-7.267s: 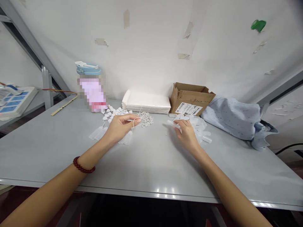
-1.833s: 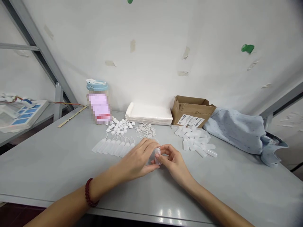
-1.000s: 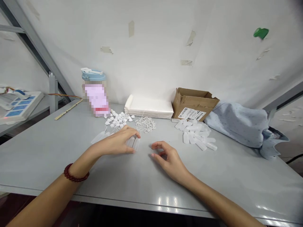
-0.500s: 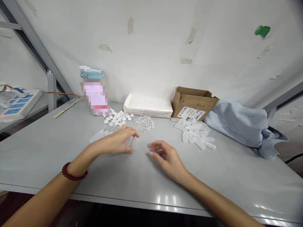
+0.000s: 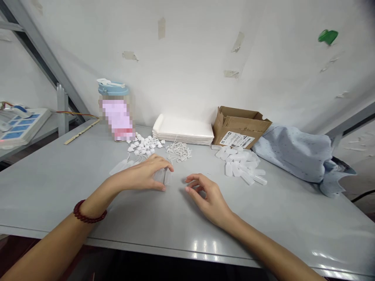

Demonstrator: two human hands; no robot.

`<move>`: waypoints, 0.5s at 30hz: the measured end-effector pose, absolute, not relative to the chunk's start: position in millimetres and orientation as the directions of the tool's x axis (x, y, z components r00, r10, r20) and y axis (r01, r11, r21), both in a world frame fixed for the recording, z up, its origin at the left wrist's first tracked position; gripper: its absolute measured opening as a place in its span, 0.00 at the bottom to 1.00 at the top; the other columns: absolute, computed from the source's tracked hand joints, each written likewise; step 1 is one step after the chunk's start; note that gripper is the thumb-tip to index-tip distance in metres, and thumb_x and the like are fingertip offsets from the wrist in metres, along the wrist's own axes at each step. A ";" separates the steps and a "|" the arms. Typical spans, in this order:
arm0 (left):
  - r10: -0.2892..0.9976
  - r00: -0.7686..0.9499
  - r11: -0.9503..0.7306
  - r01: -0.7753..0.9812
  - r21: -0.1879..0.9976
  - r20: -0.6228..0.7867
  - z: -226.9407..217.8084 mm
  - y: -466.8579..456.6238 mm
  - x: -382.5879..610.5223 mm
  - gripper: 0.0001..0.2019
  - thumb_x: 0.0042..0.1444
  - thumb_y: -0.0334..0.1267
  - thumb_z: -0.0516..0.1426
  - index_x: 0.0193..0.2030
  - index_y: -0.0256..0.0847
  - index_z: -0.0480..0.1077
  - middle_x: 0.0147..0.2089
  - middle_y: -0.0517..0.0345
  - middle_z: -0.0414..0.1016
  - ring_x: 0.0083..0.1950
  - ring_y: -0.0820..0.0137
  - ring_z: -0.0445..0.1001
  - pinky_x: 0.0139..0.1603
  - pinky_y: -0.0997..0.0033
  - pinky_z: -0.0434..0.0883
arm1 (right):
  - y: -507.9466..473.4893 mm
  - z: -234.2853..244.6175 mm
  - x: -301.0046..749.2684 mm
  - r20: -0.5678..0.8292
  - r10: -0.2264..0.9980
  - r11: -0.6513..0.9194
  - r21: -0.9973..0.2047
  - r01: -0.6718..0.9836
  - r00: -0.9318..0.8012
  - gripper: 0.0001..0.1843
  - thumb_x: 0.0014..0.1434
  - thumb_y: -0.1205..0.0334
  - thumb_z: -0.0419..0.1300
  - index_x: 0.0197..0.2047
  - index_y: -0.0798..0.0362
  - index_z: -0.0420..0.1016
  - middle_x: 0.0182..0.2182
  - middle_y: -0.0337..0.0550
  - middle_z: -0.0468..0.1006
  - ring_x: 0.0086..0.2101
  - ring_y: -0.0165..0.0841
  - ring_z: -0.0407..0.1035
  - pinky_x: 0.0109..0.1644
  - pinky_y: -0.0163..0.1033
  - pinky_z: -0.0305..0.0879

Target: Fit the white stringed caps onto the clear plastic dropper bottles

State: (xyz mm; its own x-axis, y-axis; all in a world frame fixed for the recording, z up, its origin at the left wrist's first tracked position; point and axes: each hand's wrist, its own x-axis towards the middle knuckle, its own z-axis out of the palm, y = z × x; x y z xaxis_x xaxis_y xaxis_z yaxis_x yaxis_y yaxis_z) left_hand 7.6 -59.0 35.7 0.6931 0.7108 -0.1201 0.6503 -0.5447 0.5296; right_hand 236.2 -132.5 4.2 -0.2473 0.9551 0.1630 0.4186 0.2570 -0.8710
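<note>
In the head view, the left hand (image 5: 146,173) was arched, thumb and fingertips at opposite ends of a clear plastic tube (image 5: 168,178); whether it gripped the tube or merely bracketed it could not be determined. The tube was low over or on the grey table (image 5: 164,230), beside others partly hidden by the hand. The right hand (image 5: 206,197) was half curled, nothing visible between its fingers, between that tube and the loose tube pile (image 5: 241,166). String loops (image 5: 179,151) lay just beyond the left hand. In this inspector's judgement, sound handling called for light, even end pressure, edges kept parallel to the neighbouring tubes, and fingers lifted straight off, clear of the strings.
</note>
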 end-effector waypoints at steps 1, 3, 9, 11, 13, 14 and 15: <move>0.706 0.698 -0.548 0.645 0.533 -0.118 35.9 -59.7 8.7 0.22 0.51 0.50 0.59 0.51 0.47 0.66 0.53 0.55 0.67 0.60 0.59 0.58 0.57 0.62 0.60 | -132.6 4.2 236.2 0.162 0.955 0.257 -0.870 0.421 -0.249 0.09 0.59 0.62 0.56 0.44 0.52 0.68 0.41 0.46 0.76 0.35 0.31 0.72 0.33 0.36 0.69; 0.702 0.704 -0.554 0.637 0.536 -0.111 35.9 -60.9 10.8 0.21 0.52 0.51 0.58 0.50 0.47 0.67 0.53 0.55 0.68 0.60 0.58 0.58 0.57 0.62 0.61 | -132.5 3.9 236.1 0.164 0.954 0.260 -0.869 0.421 -0.251 0.09 0.59 0.62 0.55 0.44 0.52 0.68 0.42 0.46 0.76 0.36 0.31 0.73 0.33 0.36 0.69; 0.696 0.712 -0.569 0.625 0.534 -0.092 35.1 -61.4 10.1 0.16 0.53 0.45 0.57 0.48 0.45 0.67 0.51 0.55 0.69 0.59 0.58 0.58 0.57 0.60 0.61 | -132.3 3.0 236.2 0.172 0.953 0.265 -0.874 0.409 -0.249 0.09 0.60 0.63 0.55 0.44 0.52 0.68 0.41 0.46 0.77 0.36 0.32 0.73 0.35 0.36 0.69; 0.695 0.713 -0.567 0.627 0.535 -0.099 36.1 -61.4 9.1 0.15 0.52 0.44 0.57 0.47 0.46 0.67 0.51 0.55 0.69 0.59 0.58 0.58 0.57 0.60 0.61 | -132.3 3.3 236.4 0.164 0.955 0.255 -0.876 0.408 -0.246 0.09 0.60 0.62 0.55 0.44 0.52 0.68 0.41 0.46 0.77 0.36 0.32 0.73 0.34 0.36 0.69; 0.695 0.711 -0.562 0.633 0.533 -0.111 37.4 -61.6 8.8 0.16 0.52 0.44 0.57 0.47 0.46 0.67 0.52 0.55 0.69 0.60 0.58 0.57 0.57 0.59 0.61 | -132.1 3.8 236.6 0.158 0.956 0.250 -0.878 0.408 -0.246 0.09 0.60 0.62 0.55 0.44 0.52 0.68 0.42 0.46 0.77 0.36 0.32 0.73 0.33 0.36 0.69; 0.695 0.710 -0.561 0.634 0.532 -0.113 37.9 -61.7 8.9 0.16 0.52 0.44 0.57 0.47 0.45 0.67 0.52 0.55 0.69 0.60 0.58 0.57 0.57 0.59 0.61 | -131.9 4.1 236.7 0.158 0.956 0.250 -0.878 0.408 -0.246 0.09 0.60 0.62 0.55 0.44 0.52 0.68 0.42 0.46 0.77 0.36 0.32 0.73 0.33 0.36 0.69; 0.695 0.710 -0.562 0.634 0.532 -0.112 38.2 -61.8 9.2 0.16 0.52 0.44 0.57 0.48 0.45 0.67 0.52 0.55 0.69 0.60 0.58 0.57 0.58 0.59 0.61 | -131.8 4.4 236.7 0.162 0.956 0.253 -0.878 0.407 -0.246 0.09 0.60 0.62 0.55 0.44 0.52 0.68 0.41 0.46 0.77 0.36 0.32 0.73 0.34 0.36 0.69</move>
